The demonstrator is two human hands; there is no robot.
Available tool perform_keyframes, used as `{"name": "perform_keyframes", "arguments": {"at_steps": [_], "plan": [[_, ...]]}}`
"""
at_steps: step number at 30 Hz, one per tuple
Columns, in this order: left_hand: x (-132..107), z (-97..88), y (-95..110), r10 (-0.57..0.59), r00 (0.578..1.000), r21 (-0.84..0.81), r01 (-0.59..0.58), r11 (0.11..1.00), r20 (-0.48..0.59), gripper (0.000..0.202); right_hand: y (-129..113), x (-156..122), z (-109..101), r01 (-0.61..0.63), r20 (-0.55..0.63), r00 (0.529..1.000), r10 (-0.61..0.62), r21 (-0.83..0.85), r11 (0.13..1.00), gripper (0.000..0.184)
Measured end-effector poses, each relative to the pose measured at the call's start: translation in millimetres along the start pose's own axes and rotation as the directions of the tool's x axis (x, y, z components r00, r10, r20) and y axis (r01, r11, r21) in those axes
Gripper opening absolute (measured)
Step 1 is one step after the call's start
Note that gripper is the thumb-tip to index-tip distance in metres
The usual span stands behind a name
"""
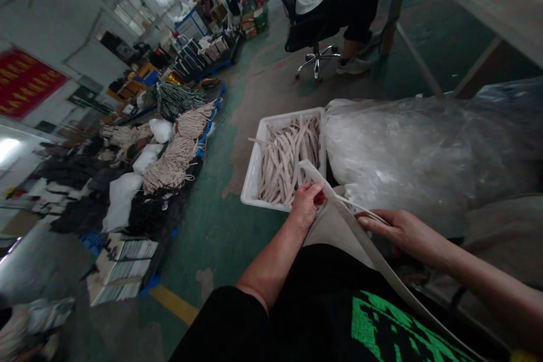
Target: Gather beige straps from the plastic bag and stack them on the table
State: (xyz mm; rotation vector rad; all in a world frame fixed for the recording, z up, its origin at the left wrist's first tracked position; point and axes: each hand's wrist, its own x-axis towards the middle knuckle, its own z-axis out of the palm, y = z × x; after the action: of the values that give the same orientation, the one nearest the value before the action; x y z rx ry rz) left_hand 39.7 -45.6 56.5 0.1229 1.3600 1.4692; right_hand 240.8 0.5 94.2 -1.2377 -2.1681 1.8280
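Head view: L grip (306,203) closed on strap (374,257), R grip (396,233) pinched thin strip (355,205); from where I stood, strap was best kept flat, w/ even tension.

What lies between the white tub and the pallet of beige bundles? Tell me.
Green floor with a brownish worn patch beside the tub, in the head view.

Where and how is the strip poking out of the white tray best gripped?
Probably by the tip of the poking-out strip, pinched from the left, over the floor: it juts past the left rim of the white tray, clear of the tangled pile.
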Motion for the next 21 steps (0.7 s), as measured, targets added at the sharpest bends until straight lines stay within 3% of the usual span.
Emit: {"name": "perform_keyframes", "arguments": {"at_steps": [2,5,8,14,17,21], "plan": [[1,0.8,-2,0.03,0.999,0.006,-0.03,1.0,0.01,0.044,-1,7,13,-0.03,0.058,0.998,0.027,0.054,0.998,0.064],[2,1.9,-6,0.04,0.999,0.017,-0.04,0.999,0.015,0.048,4,16,23,-0.009,-0.014,1.0,0.01,0.039,0.999,0.058],[-3,4.3,-13,-0.014,1.0,0.008,0.014,1.0,0.025,0.052,10,22,24,0.045,-0.063,0.997,-0.047,-0.037,0.998,0.058],[-27,7.7,-38,-0.161,0.977,0.014,0.161,0.987,0.142,0.055,11,21,16,0.129,-0.107,0.984,-0.142,-0.119,0.984,0.057],[-22,6.4,-37,-0.206,0.975,-0.053,0.211,0.976,0.082,0.056,13,17,16,0.13,-0.059,0.989,-0.139,-0.139,0.982,0.049],[-1,6.0,-18,-0.1,0.995,-0.146,0.098,0.984,-0.009,0.052,19,16,21,0.105,0.0,0.994,-0.105,-0.1,0.989,0.047]]}}
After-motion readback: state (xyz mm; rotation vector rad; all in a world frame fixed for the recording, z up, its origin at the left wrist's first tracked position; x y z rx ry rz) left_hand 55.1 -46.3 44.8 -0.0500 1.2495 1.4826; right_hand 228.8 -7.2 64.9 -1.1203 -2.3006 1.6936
